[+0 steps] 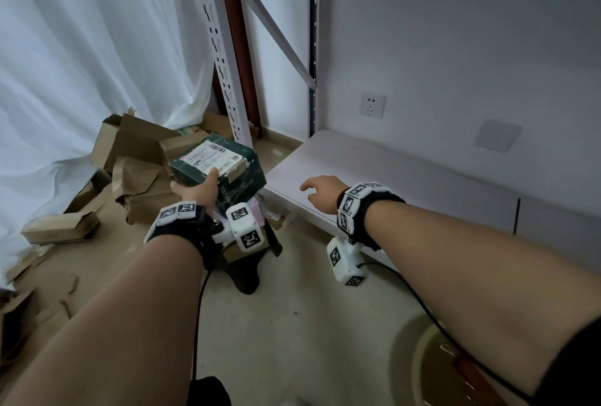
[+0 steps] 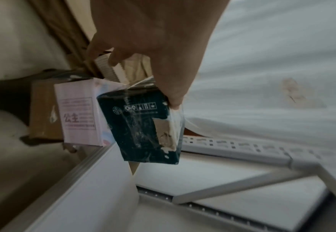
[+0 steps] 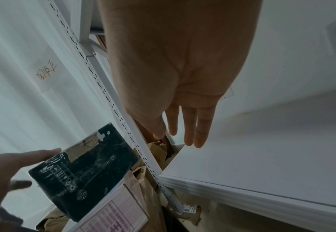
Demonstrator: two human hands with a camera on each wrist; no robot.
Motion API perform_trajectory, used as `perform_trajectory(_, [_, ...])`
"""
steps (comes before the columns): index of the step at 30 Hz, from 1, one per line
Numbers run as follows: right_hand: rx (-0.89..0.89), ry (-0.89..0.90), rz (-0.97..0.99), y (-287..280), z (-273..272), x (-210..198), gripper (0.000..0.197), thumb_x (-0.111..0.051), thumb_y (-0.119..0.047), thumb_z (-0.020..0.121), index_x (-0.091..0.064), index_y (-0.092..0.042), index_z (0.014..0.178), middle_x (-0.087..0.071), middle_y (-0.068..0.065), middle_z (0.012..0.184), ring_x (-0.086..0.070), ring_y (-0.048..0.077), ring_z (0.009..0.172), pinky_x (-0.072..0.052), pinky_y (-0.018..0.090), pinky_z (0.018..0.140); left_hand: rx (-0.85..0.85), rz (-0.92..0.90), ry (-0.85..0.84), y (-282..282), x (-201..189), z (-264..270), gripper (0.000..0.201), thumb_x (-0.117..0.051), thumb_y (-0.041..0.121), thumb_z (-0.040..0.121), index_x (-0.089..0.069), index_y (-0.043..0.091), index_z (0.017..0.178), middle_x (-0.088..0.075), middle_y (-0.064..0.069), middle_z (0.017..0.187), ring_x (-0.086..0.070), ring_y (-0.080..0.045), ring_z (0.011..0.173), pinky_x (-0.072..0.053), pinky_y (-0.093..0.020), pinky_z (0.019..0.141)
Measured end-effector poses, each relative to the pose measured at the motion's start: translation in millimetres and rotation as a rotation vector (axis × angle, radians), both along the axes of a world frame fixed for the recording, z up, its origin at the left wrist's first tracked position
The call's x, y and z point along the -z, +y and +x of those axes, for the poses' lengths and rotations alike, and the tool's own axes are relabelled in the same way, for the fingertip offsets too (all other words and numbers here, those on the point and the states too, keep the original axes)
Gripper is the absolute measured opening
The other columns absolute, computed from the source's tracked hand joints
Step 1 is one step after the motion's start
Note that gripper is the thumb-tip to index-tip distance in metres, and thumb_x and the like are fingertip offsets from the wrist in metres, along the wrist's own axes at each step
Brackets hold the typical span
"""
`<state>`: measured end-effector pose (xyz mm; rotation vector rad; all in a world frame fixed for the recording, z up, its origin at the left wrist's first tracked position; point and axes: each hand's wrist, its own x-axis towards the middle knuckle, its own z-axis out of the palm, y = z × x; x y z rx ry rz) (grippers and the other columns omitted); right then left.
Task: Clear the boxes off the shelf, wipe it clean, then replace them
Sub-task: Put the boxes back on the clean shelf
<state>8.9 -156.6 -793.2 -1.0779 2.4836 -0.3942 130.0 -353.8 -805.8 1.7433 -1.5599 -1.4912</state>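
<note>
My left hand (image 1: 198,191) grips the dark green box (image 1: 218,161), thumb on its labelled top and fingers (image 3: 20,183) curled underneath, holding it in the air just left of the white shelf (image 1: 406,178) and above a pink-printed box (image 2: 77,114) on the floor. My right hand (image 1: 322,192) hovers over the shelf's front left corner, fingers (image 3: 201,125) straight and loose, holding nothing. Torn brown cardboard (image 1: 136,158) lies heaped against the white curtain (image 1: 81,48).

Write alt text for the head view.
The left hand holds a dark green box beside a bare white shelf, over which the right hand hovers open. Torn cardboard litters the floor by a white curtain.
</note>
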Motion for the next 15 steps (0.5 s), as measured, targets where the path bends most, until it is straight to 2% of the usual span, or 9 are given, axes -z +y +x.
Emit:
perform_trajectory(3, [0.001, -0.009, 0.014, 3.4, 2.0, 0.2, 0.039, -0.040, -0.011, 0.097, -0.048, -0.016, 0.135, -0.044, 0.006, 0.143, -0.041, 0.023, 0.131, -0.032, 0.027, 0.105, -0.060, 0.081, 0.080, 0.5, 1.9, -2.4, 0.104, -0.061, 0.056, 0.081, 0.003, 0.018, 0.153, -0.012, -0.012, 0.158, -0.022, -0.041, 0.141, -0.030, -0.054, 0.109])
perform_trajectory(8, [-0.014, -0.006, 0.035, 6.1, 5.1, -4.1, 0.040, -0.039, -0.011, 0.097, -0.047, -0.017, 0.137, -0.043, 0.006, 0.144, -0.041, 0.023, 0.131, -0.033, 0.026, 0.104, -0.053, 0.079, 0.109, 8.4, -0.6, -3.2, 0.093, -0.056, 0.056, 0.083, -0.011, 0.010, 0.151, -0.026, -0.014, 0.152, -0.031, -0.041, 0.135, -0.038, -0.052, 0.103])
perform_trajectory(12, [-0.008, -0.009, 0.022, 5.8, 4.6, -8.1, 0.041, -0.039, -0.010, 0.097, -0.047, -0.017, 0.137, -0.043, 0.006, 0.144, -0.041, 0.023, 0.131, -0.033, 0.027, 0.104, -0.051, 0.063, 0.183, 17.9, -5.3, -8.3, 0.079, -0.050, 0.046, 0.092, -0.011, 0.013, 0.152, -0.025, -0.012, 0.153, -0.031, -0.041, 0.135, -0.039, -0.054, 0.101])
perform_trajectory(15, [-0.001, -0.012, 0.003, 3.3, 2.2, -11.3, 0.043, -0.039, -0.010, 0.096, -0.043, -0.017, 0.139, -0.042, 0.005, 0.145, -0.040, 0.022, 0.132, -0.033, 0.028, 0.106, 0.003, 0.037, 0.202, 22.6, -3.5, -7.3, 0.074, -0.043, 0.044, 0.095, -0.007, 0.015, 0.153, -0.025, -0.011, 0.154, -0.035, -0.040, 0.133, -0.041, -0.050, 0.098])
